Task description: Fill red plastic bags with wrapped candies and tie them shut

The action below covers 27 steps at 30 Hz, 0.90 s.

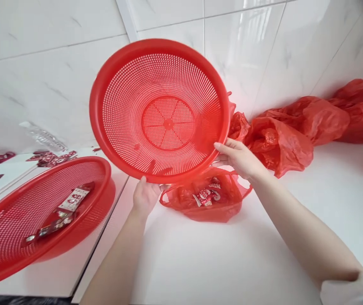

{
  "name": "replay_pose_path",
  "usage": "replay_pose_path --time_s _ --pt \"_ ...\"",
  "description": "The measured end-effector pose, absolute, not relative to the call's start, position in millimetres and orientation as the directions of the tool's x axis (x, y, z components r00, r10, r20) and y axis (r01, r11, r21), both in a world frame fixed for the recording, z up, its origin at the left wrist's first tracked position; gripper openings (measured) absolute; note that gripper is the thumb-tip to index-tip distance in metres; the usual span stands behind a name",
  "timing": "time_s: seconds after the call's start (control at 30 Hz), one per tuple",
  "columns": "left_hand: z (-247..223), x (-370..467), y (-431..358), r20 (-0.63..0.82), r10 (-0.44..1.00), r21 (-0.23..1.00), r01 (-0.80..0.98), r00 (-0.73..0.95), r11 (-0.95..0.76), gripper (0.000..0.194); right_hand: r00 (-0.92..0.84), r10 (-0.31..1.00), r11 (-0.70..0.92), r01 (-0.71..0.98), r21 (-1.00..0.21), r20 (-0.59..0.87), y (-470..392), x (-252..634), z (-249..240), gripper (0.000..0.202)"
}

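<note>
A round red plastic colander (168,123) is held up and tilted, its hollow side facing me; nothing lies inside it. My left hand (146,195) grips its lower rim, thumb in front and the fingers partly hidden behind. On the right, my right hand (235,156) pinches the rim with the thumb on the inside and fingers underneath. Just below the colander sits an open red plastic bag (213,207) on the white table. Inside that bag are small printed red-and-white packets (206,195). The colander partly covers the bag's far edge.
A second red colander (105,169) at the left holds several small wrapped packets (73,199). More packets (52,159) and a clear plastic bottle (44,135) lie behind it. Several red plastic bags (283,144) line the tiled wall. A gap (105,237) runs between two tabletops.
</note>
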<state>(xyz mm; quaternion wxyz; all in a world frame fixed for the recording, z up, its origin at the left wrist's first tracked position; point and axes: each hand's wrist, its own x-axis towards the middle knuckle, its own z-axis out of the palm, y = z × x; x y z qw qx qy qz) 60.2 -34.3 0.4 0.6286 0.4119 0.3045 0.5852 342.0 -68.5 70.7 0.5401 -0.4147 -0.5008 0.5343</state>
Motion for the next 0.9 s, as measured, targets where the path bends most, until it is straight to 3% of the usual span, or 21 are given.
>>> replay_pose_path --time_s 0.1,0.2,0.43,0.6,0.77,0.9 --pt "-7.5 43.3 -20.2 0.109 0.973 0.843 -0.500 -0.204 -0.199 0.041 0.077 0.986 0.162 -0.210 -0.964 0.148 -78.6 347.5 84.4 0.027" --pt "-15.3 22.2 -4.7 0.072 0.840 0.897 -0.333 -0.538 -0.291 0.041 0.181 0.961 0.241 -0.177 -0.954 0.209 -90.1 357.8 99.1 0.027" --pt "-10.0 10.9 -3.9 0.244 0.783 0.862 -0.242 -0.573 -0.445 0.051 0.304 0.916 0.313 -0.128 -0.941 0.263 -104.4 379.4 114.8 0.026" --pt "-0.2 36.0 -23.1 0.363 0.830 0.831 -0.256 -0.424 -0.494 0.051 0.320 0.904 0.337 -0.121 -0.934 0.285 -108.3 383.9 118.1 0.024" --pt "1.9 67.9 -48.7 0.369 0.929 0.887 -0.300 0.006 -0.351 0.065 0.317 0.907 0.338 -0.152 -0.929 0.278 -109.9 382.1 119.0 0.023" --pt "-2.0 77.7 -58.0 0.313 0.921 0.911 -0.348 0.234 -0.222 0.059 0.234 0.938 0.303 -0.188 -0.934 0.257 -109.9 380.0 118.2 0.020"
